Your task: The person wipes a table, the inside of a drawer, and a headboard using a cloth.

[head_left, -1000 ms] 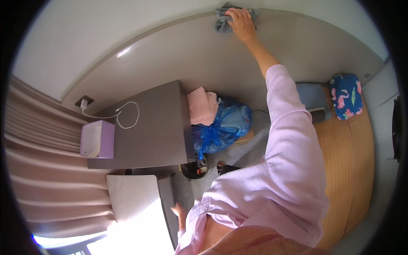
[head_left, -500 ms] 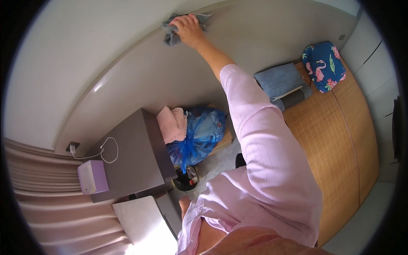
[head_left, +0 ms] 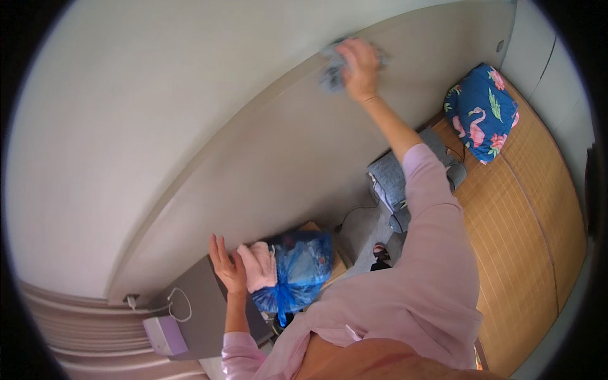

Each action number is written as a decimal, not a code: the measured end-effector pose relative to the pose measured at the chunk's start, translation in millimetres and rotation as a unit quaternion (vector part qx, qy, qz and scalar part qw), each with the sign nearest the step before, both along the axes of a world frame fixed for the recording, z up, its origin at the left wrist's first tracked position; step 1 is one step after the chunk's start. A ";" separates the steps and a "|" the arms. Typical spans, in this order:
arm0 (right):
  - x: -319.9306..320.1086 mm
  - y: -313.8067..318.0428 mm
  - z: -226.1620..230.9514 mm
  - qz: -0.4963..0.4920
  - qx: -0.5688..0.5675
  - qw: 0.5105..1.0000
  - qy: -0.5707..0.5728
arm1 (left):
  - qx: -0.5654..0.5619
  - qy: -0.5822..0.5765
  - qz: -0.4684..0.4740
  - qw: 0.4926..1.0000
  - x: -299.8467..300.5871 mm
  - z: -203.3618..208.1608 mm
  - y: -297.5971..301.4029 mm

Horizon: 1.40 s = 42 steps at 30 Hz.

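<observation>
My right hand [head_left: 361,68] is stretched far out and presses a grey cloth [head_left: 332,75] against the top edge of a grey-beige headboard panel [head_left: 266,152]. The cloth is crumpled and slightly blurred, its middle covered by the fingers. My left hand [head_left: 229,269] is raised with its fingers apart and nothing in it. It is over the dark grey cabinet [head_left: 196,316], close to a folded pink towel [head_left: 258,266]. Beside the towel lies a tied blue plastic bag [head_left: 301,269] with things inside.
On the right is a bed with a woven tan mat [head_left: 519,253] and a blue flamingo-print pillow [head_left: 480,117]. A grey folded item [head_left: 387,180] lies at its edge. A purple-white box [head_left: 166,335] and a white cable [head_left: 180,304] rest on the cabinet near pink curtains [head_left: 82,329].
My right hand and the cloth have moved right along the headboard's top edge. My left hand has come into view above the cabinet. The whole view has shifted.
</observation>
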State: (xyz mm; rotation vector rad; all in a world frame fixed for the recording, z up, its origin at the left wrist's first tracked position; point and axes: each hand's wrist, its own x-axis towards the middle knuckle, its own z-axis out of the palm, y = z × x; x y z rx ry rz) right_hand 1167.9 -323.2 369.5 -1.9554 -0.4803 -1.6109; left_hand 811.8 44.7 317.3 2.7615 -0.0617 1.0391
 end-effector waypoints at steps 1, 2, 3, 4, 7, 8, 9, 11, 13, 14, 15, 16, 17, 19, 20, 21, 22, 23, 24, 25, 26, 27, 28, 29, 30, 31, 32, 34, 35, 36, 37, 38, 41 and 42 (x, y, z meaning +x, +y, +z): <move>21.1 -36.1 0.3 -0.034 0.041 0.999 -0.012 | 0.048 -0.014 -0.024 0.998 24.4 14.7 -10.8; 38.5 -66.3 -1.9 -0.094 0.103 0.990 0.010 | 0.050 -0.011 -0.032 0.998 48.8 28.8 -19.9; 56.6 -91.1 -5.3 -0.153 0.166 0.974 0.033 | 0.110 -0.012 -0.049 0.993 72.0 44.2 -28.7; 79.3 -117.3 -17.5 -0.168 0.167 0.971 0.037 | 0.167 -0.013 -0.076 0.983 96.7 54.3 -37.6; 123.3 -139.6 -87.9 -0.104 0.414 0.902 0.065 | 0.257 0.000 -0.127 0.958 156.5 77.0 -54.1; 116.4 -109.5 -104.3 -0.077 0.415 0.905 0.056 | 0.281 0.014 -0.124 0.952 166.5 90.0 -62.0; 102.7 -79.9 -121.1 -0.052 0.418 0.906 0.031 | 0.285 0.016 -0.139 0.948 181.7 92.9 -68.8; 37.7 -0.1 -128.1 0.045 0.452 0.879 0.144 | 0.334 0.036 -0.170 0.926 203.4 96.1 -73.5; -21.2 63.9 -155.1 0.061 0.220 0.955 0.188 | 0.369 0.041 -0.184 0.910 216.8 100.4 -75.6; -40.4 74.0 -157.6 0.102 0.148 0.963 0.202 | 0.407 0.020 -0.183 0.895 222.3 96.8 -69.3; -46.9 77.8 -155.9 0.144 0.079 0.963 0.213 | 0.447 -0.003 -0.182 0.876 226.8 96.3 -63.6; -32.3 68.1 -152.7 0.134 0.088 0.963 0.215 | 0.482 -0.016 -0.194 0.854 231.3 94.2 -58.4; -10.4 54.6 -147.5 0.095 0.133 0.977 0.139 | 0.488 -0.013 -0.202 0.849 234.4 95.2 -59.0; 31.4 11.7 -132.4 0.014 0.212 0.972 0.096 | 0.501 -0.055 -0.211 0.838 235.6 91.8 -60.2; 59.3 -22.8 -133.8 0.014 0.263 0.961 0.082 | 0.520 -0.063 -0.205 0.826 234.8 92.8 -57.1; 77.3 -57.3 -122.5 -0.049 0.262 0.962 0.052 | 0.523 -0.050 -0.203 0.826 230.5 92.0 -52.9; 96.0 -95.3 -120.9 -0.089 0.291 0.951 0.049 | 0.529 -0.057 -0.192 0.825 227.5 92.1 -52.9; 112.4 -117.6 -129.7 -0.110 0.331 0.935 0.055 | 0.539 -0.059 -0.171 0.823 216.8 95.3 -49.4; 125.5 -148.3 -150.7 -0.139 0.377 0.913 0.067 | 0.544 -0.053 -0.175 0.819 218.6 95.2 -49.8; 135.1 -172.3 -183.7 -0.157 0.432 0.884 0.083 | 0.544 -0.042 -0.184 0.817 223.3 93.9 -51.2; 138.6 -181.2 -224.0 -0.162 0.489 0.851 0.099 | 0.539 -0.046 -0.192 0.819 227.7 92.5 -52.2; 135.9 -175.4 -262.2 -0.162 0.537 0.820 0.116 | 0.536 -0.053 -0.196 0.820 232.8 91.6 -51.7; 126.7 -153.7 -299.0 -0.153 0.576 0.792 0.133 | 0.540 -0.047 -0.195 0.817 234.6 90.2 -49.8; 111.2 -122.3 -330.0 -0.143 0.605 0.767 0.158 | 0.541 -0.046 -0.192 0.817 232.4 91.1 -49.1; 91.6 -85.3 -355.6 -0.132 0.628 0.742 0.192 | 0.541 -0.046 -0.190 0.818 231.4 91.0 -48.4; 69.1 -45.6 -377.1 -0.117 0.646 0.718 0.233 | 0.543 -0.036 -0.187 0.818 231.1 90.7 -49.2; 43.8 -7.1 -394.4 -0.100 0.657 0.693 0.278 | 0.547 -0.038 -0.184 0.816 231.1 91.8 -50.1; 2.0 48.4 -411.2 -0.062 0.678 0.641 0.356 | 0.555 -0.040 -0.185 0.810 231.8 94.6 -48.8; -9.2 63.3 -412.5 -0.042 0.687 0.618 0.379 | 0.561 -0.029 -0.177 0.808 231.4 96.2 -47.5; -11.9 66.7 -416.6 -0.024 0.702 0.599 0.386 | 0.558 -0.037 -0.180 0.809 233.7 96.5 -48.6; -10.8 63.9 -421.0 -0.012 0.718 0.580 0.384 | 0.554 -0.037 -0.182 0.811 230.9 95.9 -47.3; -6.1 58.9 -422.6 0.008 0.739 0.559 0.376 | 0.551 -0.036 -0.180 0.814 226.9 95.4 -46.0; 14.6 36.5 -417.3 0.072 0.818 0.472 0.321 | 0.544 -0.036 -0.162 0.822 224.7 91.1 -43.1; 16.8 37.4 -410.6 0.098 0.839 0.437 0.309 | 0.529 -0.027 -0.187 0.827 226.1 90.6 -42.7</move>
